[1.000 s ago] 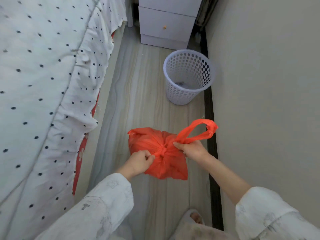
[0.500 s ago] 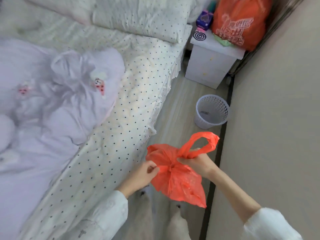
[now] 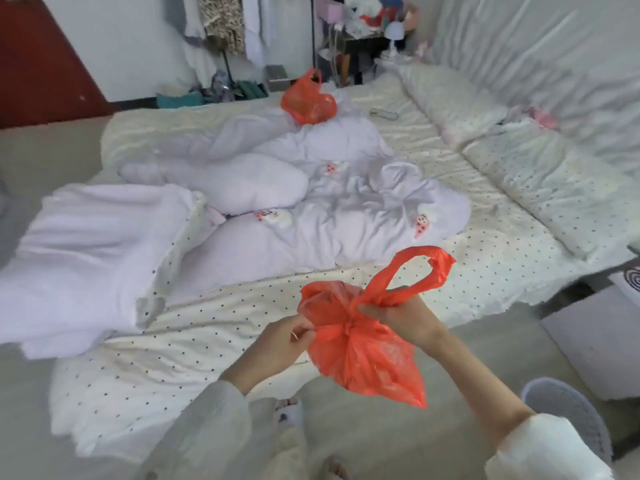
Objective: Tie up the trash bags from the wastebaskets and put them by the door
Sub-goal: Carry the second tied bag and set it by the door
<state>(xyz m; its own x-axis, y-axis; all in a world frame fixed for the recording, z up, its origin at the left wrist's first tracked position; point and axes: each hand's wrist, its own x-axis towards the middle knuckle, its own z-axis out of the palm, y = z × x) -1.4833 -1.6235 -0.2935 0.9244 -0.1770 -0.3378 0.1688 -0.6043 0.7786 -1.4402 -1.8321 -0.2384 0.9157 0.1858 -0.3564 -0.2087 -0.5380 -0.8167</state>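
An orange trash bag (image 3: 367,355) hangs in the air in front of me, bunched at its neck. My left hand (image 3: 277,344) pinches the bag's left edge at the knot. My right hand (image 3: 405,317) grips the base of one handle loop (image 3: 415,271), which sticks up to the right. The white perforated wastebasket (image 3: 568,414) stands on the floor at the lower right, partly behind my right sleeve. A dark red door (image 3: 38,64) shows at the far upper left.
A bed (image 3: 194,327) with a dotted sheet and rumpled white bedding fills the middle. A second orange bag (image 3: 308,102) sits at its far side. A white nightstand (image 3: 602,337) is at the right. Clothes and clutter line the back wall.
The view has swung up and left from the floor to the bed and room. The bag has risen off the floor in both hands, which keep the same hold.
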